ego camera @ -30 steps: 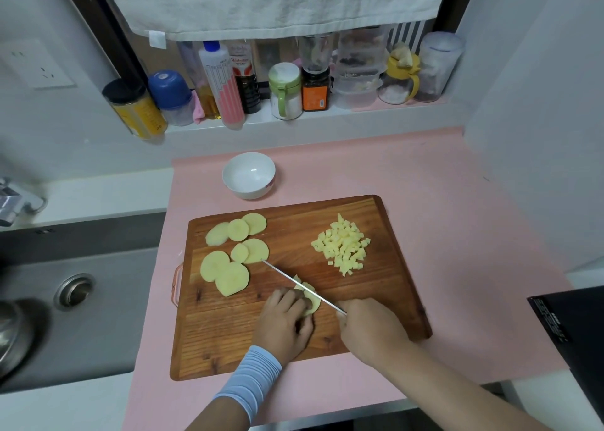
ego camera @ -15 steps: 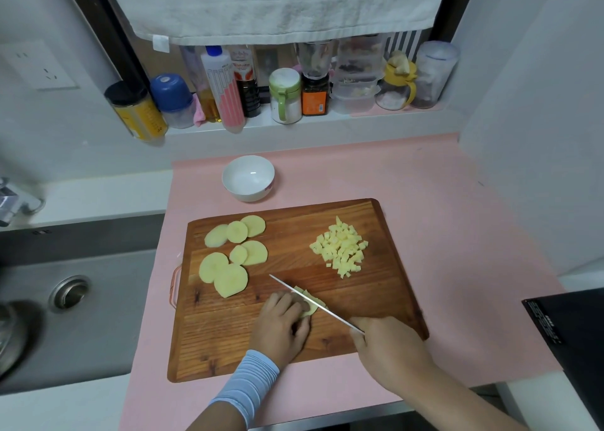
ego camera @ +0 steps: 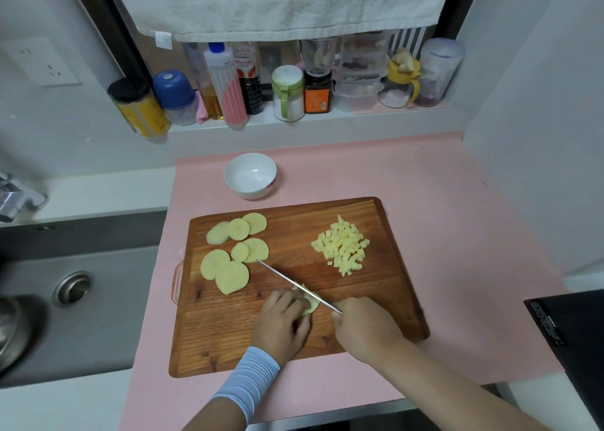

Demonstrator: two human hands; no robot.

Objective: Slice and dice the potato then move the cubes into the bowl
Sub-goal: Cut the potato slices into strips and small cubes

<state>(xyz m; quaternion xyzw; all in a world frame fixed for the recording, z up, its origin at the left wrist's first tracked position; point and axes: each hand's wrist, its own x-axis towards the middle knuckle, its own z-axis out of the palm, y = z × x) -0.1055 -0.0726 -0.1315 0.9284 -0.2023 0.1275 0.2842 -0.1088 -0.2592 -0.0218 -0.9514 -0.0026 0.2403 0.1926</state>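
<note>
Curled fingers (ego camera: 287, 300) of the left hand (ego camera: 282, 326) hold down a potato slice (ego camera: 310, 304) on the cutting board (ego camera: 228, 349). The right hand (ego camera: 366, 327) is wrapped round the knife (ego camera: 294, 282), whose blade crosses that slice. Round slices (ego camera: 233, 254) lie left, cubes (ego camera: 341, 249) right, and the bowl (ego camera: 250, 191) stands beyond on the pink tabletop (ego camera: 441, 221).

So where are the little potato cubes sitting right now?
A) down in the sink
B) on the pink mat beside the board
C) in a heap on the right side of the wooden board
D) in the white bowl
C: the cubes lie heaped on the right part of the board, while the bowl behind it shows only white inside.
</note>
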